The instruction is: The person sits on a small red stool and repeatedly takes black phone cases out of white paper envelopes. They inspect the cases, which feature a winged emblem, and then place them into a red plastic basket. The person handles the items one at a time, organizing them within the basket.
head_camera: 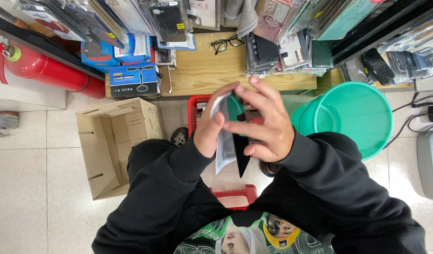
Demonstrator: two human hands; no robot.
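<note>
**Two hands, one flat packet held above the lap**

Two bare hands are raised together at the middle of the view, and between them a thin grey plastic packet (222, 141) with a dark flat case (242, 157) is held upright, above the person's lap and in front of a red basket (197, 110). The left hand (211, 127) is closed on the packet's near edge, thumb and fingers (219, 118) pinched on the film. The right hand (263, 124) is wrapped round the far side, its fingers together across the top while the thumb presses inward — clamped on the packet as well.

The packet is judged light and slippery: glossy film that bends and crinkles, stiffened only by the flat case inside. It is best taken by the edges, where the stiff part gives the grip something to bear on; a hold on loose film alone would likely slide.

Counted round about: one open cardboard box (113, 141) on the tiled floor, one teal bucket (362, 113) and one red fire extinguisher (47, 70) lying on its side. One pair of black spectacles (228, 43) rests on the wooden desk (202, 70). Many bagged cases hang above — too crowded for a count.
</note>
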